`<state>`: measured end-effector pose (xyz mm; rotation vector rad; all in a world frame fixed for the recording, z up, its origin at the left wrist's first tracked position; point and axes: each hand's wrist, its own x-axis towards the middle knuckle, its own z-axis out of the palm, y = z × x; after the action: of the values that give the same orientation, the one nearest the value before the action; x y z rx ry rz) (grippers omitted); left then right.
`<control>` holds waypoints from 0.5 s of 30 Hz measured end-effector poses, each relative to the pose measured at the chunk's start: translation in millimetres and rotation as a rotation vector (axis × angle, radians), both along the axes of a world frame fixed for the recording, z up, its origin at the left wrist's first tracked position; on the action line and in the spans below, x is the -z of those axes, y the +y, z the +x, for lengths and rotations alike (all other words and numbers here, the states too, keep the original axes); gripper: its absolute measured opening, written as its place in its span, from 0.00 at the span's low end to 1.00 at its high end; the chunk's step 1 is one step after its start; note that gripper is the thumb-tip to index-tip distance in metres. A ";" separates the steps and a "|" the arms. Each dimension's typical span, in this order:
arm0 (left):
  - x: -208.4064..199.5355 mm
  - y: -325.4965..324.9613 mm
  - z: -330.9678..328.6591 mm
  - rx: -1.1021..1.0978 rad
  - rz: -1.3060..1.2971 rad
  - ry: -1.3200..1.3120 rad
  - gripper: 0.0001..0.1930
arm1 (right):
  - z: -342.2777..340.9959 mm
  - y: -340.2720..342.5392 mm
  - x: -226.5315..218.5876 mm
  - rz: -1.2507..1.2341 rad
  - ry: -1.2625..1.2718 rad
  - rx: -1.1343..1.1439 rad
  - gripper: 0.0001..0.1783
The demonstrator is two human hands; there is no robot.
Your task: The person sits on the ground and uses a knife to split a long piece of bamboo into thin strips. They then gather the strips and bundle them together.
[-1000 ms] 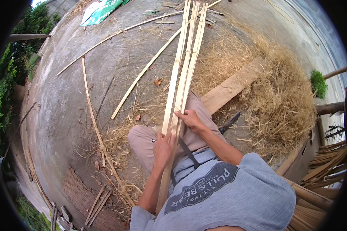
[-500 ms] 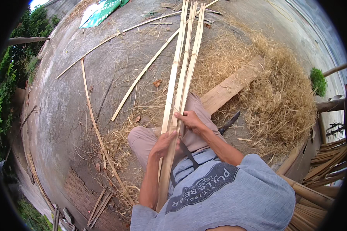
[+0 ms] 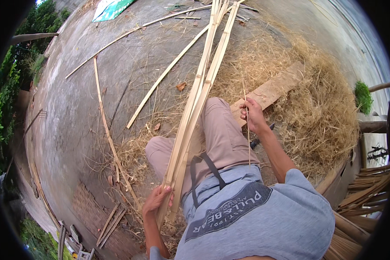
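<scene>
Several long, pale bamboo strips (image 3: pixel 194 102) lean across my lap, running from near my left hip out to the far ground. My left hand (image 3: pixel 157 200) is closed round their near end, by my left thigh. Over my right knee, my right hand (image 3: pixel 253 113) pinches a thin, narrow sliver of bamboo (image 3: pixel 248 145), which hangs toward my shirt. A dark knife (image 3: pixel 255 142) lies beside my right leg, partly hidden by the right forearm. Near the right hand, a flat wooden board (image 3: pixel 277 86) rests on the shavings.
A big heap of curly shavings (image 3: pixel 320 117) spreads to the right. Loose bamboo strips (image 3: pixel 160 78) lie on the concrete ahead and to the left. A woven mat (image 3: pixel 89 208) is at the lower left. Bundled strips (image 3: pixel 364 190) sit at the right, and a green-and-white sack (image 3: pixel 112 9) lies far off.
My left hand has slid down the strips toward their near end. My right hand has left them and moved right, now holding a thin sliver. The strips have tilted.
</scene>
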<state>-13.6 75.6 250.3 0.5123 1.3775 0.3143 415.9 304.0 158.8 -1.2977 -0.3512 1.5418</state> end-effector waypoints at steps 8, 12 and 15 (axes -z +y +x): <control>-19.1 29.1 18.5 -0.113 0.019 -0.156 0.15 | -133.7 -98.9 -22.8 -0.160 0.154 -0.989 0.19; -4.7 39.1 26.5 -0.103 0.112 -0.130 0.15 | -168.7 -114.1 -24.6 0.152 0.095 -1.214 0.16; 1.9 34.7 30.1 -0.115 0.140 -0.128 0.15 | -172.8 -120.5 -21.9 0.248 -0.052 -1.280 0.15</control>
<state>16.4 110.3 248.4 0.5198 1.2681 0.5311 243.1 183.6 180.7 -0.8872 -1.5638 2.3537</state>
